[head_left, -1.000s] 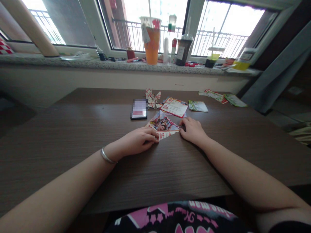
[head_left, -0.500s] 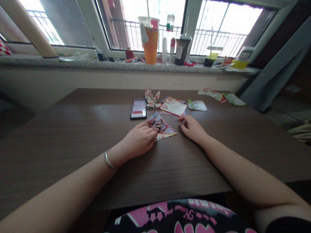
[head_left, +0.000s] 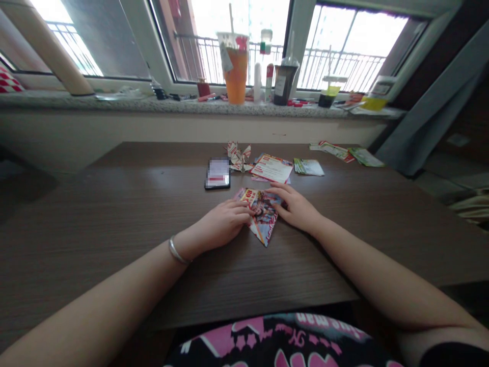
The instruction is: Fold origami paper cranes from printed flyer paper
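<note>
A folded piece of colourful printed paper lies on the brown wooden table, its point toward me. My left hand rests on its left edge with fingers curled and pressing the paper. My right hand lies on its right side, fingers stretched across the top of the paper. A silver bracelet is on my left wrist.
A phone lies just beyond the paper, with a folded paper crane and leaflets behind it. More leaflets and flyers lie further right. Drink cups and bottles stand on the window sill.
The paper has been turned so its point now faces me. My right hand moved left onto the paper. My left hand stayed on the paper's left edge.
</note>
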`<state>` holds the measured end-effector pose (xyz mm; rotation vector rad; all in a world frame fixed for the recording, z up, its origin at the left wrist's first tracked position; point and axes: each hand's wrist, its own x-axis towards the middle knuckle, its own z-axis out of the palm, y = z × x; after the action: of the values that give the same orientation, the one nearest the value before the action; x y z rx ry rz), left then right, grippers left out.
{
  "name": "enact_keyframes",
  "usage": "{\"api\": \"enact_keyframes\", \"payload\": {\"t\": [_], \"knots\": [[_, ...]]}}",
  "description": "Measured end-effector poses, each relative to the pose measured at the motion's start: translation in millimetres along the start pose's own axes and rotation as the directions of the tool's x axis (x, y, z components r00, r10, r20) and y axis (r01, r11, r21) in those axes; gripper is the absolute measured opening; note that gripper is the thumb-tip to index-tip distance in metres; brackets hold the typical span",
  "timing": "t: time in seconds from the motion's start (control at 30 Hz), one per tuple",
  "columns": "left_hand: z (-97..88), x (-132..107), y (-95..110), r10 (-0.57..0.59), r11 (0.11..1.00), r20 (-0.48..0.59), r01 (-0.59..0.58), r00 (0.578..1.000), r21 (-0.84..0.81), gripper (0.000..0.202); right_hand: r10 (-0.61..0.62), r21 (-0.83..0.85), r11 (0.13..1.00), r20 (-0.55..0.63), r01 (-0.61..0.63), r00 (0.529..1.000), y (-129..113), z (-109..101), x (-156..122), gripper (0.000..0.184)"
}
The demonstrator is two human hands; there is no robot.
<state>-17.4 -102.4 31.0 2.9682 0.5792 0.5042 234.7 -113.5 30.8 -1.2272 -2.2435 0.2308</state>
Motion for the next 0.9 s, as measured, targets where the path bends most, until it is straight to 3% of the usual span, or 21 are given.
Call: {"api": "enact_keyframes", "payload": {"t": [0.07, 0.17, 0.27, 0.43, 0.6, 0.9], "knots": [[-2.7, 1, 4, -0.007, 1.000, 0.007, 0.007, 1.000, -0.005, 0.020, 0.009, -0.003, 1.000, 0.020, -0.009, 1.000, -5, -5, 2, 0.033], [-6.6, 1, 12, -0.064, 0.998, 0.053, 0.062, 0.997, 0.033, 0.018, 0.037, 0.003, 0.999, 0.167, -0.039, 0.985, -11, -13, 4, 0.032], [-10.0, 2, 23, -0.166, 0.980, 0.099, 0.154, 0.981, 0.124, 0.032, 0.072, -0.024, 0.997, 0.305, -0.067, 0.950, -17, -20, 7, 0.032], [-16.2, 8, 47, -0.289, 0.929, 0.159, 0.236, 0.944, 0.285, 0.037, 0.189, -0.176, 0.976, 0.393, -0.128, 0.900, -28, -30, 10, 0.033], [-19.1, 7, 63, -0.382, 0.894, 0.222, 0.298, 0.897, 0.333, 0.047, 0.303, -0.339, 0.928, 0.450, -0.153, 0.840, -41, -33, 4, 0.040], [-17.1, 10, 53, -0.494, 0.840, 0.213, 0.398, 0.843, 0.369, 0.053, 0.197, -0.288, 0.953, 0.371, -0.089, 0.907, -35, -20, -10, 0.049]]}}
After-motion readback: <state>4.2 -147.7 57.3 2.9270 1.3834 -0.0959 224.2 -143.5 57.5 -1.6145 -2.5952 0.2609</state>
